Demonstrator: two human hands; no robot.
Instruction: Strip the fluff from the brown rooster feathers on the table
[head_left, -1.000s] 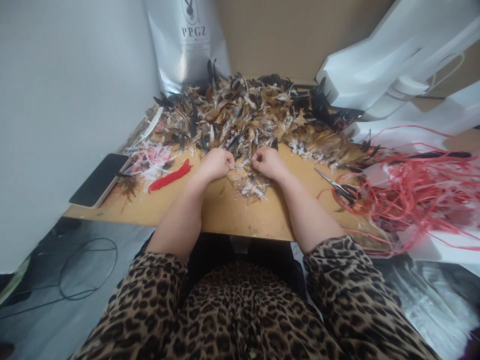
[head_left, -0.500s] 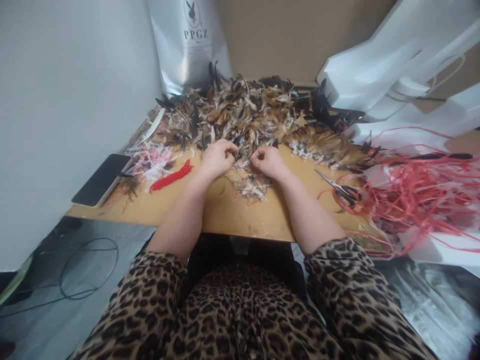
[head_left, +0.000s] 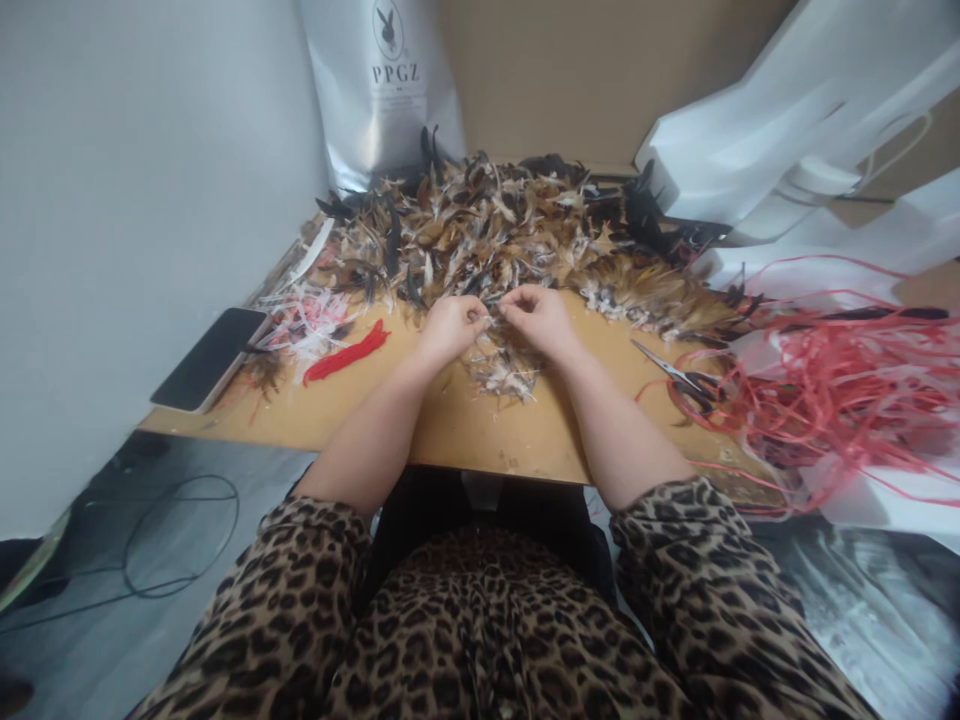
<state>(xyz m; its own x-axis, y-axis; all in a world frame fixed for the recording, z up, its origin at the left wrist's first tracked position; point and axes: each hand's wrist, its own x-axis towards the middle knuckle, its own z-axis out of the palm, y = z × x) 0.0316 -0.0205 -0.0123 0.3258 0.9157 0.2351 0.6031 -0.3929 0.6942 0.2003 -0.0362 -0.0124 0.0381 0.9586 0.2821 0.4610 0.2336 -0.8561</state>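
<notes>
A big heap of brown, black and white feathers [head_left: 495, 220] covers the back of the wooden table [head_left: 465, 430]. My left hand [head_left: 450, 325] and my right hand [head_left: 536, 315] rest at the heap's near edge, fingertips almost touching. Both are closed in a pinch on something small between them, most likely a feather, too small to be sure. Just below my hands lies a small pile of pale feathers [head_left: 499, 370].
A red bundle [head_left: 345, 352] and white shreds [head_left: 300, 315] lie left, beside a dark phone [head_left: 206, 358] at the table's left edge. Scissors [head_left: 675, 375] and tangled red string [head_left: 832, 390] lie right. A silver bag [head_left: 390, 90] stands behind; white bags [head_left: 787, 120] at the back right.
My two hands have come closer together and shifted slightly toward the heap; their fingertips now meet over the feathers. The view tilted a little.
</notes>
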